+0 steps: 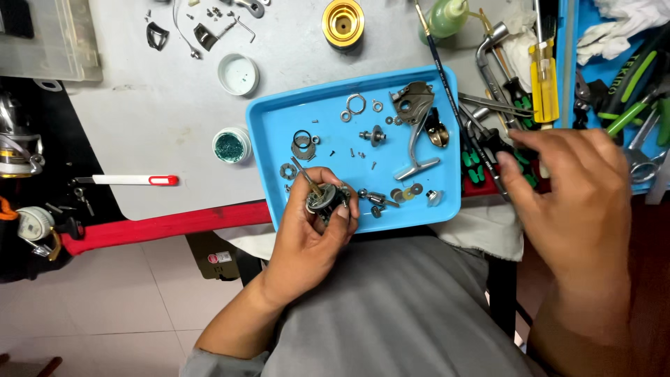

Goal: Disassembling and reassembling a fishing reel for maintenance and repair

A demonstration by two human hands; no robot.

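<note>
Down over the near edge of the blue tray (269,139), the person's left hand (310,234) is closed around a small dark round mechanical part (325,201) — a stubby cylinder with a thin shaft (307,176) sticking up and to the left from its top. Fingers and thumb wrap its sides, so the part sits held just above the tray's front rim, close to the person's grey-clad lap.

Off to the side, the right hand (572,192) hovers over the tools beside the tray, fingers loosely spread and half curled; its fingertips lie near the green-handled screwdrivers (481,157), but whether it pinches anything cannot be told, as the hand is blurred.

Inside the tray lie loose bits — washers (356,105), small screws, a gear (377,135), a grey metal handle arm (417,150) and a dark side plate (412,98). On the grey table (153,105) beyond stand a gold spool (343,22), a white lid (237,74), a small pot of teal grease (231,145) and a white-and-red pen-shaped tool (132,180)
</note>
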